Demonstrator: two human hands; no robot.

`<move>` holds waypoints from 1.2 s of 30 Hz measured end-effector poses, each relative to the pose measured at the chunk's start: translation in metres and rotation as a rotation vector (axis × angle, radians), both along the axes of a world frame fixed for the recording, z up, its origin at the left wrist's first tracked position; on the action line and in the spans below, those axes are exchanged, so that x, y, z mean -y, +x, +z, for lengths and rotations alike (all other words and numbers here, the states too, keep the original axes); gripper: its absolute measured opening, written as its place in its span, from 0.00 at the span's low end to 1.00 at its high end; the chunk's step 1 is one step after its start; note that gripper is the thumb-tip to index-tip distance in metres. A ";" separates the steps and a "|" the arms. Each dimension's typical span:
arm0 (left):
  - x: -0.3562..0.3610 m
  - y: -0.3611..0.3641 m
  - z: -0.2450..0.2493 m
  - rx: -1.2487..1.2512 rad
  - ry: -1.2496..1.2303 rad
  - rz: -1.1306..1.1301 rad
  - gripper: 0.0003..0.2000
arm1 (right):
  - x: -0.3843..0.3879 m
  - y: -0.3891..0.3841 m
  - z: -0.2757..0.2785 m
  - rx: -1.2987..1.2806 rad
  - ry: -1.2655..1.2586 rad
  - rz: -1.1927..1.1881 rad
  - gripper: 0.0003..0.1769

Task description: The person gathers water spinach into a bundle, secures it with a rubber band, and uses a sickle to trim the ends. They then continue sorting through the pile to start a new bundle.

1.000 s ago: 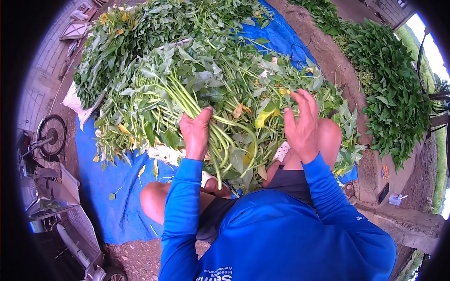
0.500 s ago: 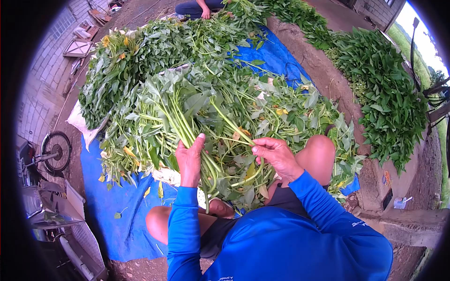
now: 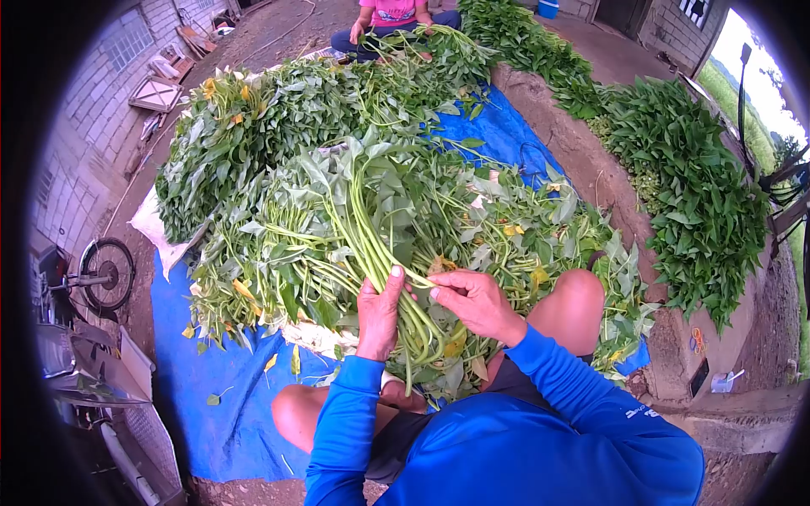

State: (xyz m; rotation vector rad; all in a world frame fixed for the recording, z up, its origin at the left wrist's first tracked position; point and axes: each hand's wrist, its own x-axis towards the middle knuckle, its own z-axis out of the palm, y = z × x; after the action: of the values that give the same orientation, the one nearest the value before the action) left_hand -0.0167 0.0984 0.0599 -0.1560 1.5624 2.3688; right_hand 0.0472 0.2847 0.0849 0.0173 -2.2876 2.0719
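Observation:
A bunch of long-stemmed leafy greens that look like water spinach [image 3: 361,223] stands nearly upright in front of me, leaves pointing away. My left hand [image 3: 380,319] is wrapped around its stems, thumb on top, with the cut ends hanging below. Close beside it, my right hand [image 3: 483,309] is closed, thumb and forefinger pinching a stem at the bunch's right side. Beneath and around both hands lies a heap of loose water spinach [image 3: 498,240], with some yellow leaves mixed in.
A blue tarp [image 3: 232,413] lies under the heap. Stacked greens [image 3: 278,114] rise at the far left, and more greens [image 3: 683,194] line the concrete ledge at right. A person in a pink shirt [image 3: 393,12] sits opposite. A wheel [image 3: 107,274] stands at left.
My right hand has moved left to the bunch, bringing its stem against the others. The left hand has shifted right with the bunch. The view has tilted up, showing more of the other person.

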 end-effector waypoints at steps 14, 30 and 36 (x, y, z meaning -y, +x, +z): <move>0.041 -0.038 0.022 0.056 0.162 0.100 0.10 | -0.033 0.012 0.010 -0.043 -0.014 -0.101 0.11; 0.060 -0.052 0.010 0.135 0.447 0.210 0.09 | 0.012 -0.007 -0.054 0.264 -0.154 0.218 0.18; 0.061 -0.054 0.014 0.089 0.314 0.308 0.10 | -0.029 -0.006 -0.024 0.384 -0.445 0.265 0.19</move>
State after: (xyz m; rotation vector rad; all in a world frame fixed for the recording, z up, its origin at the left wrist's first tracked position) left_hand -0.0711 0.0376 0.0736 -0.4541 1.1762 2.7631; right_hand 0.0416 0.3137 0.0610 -0.1119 -2.0272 2.9052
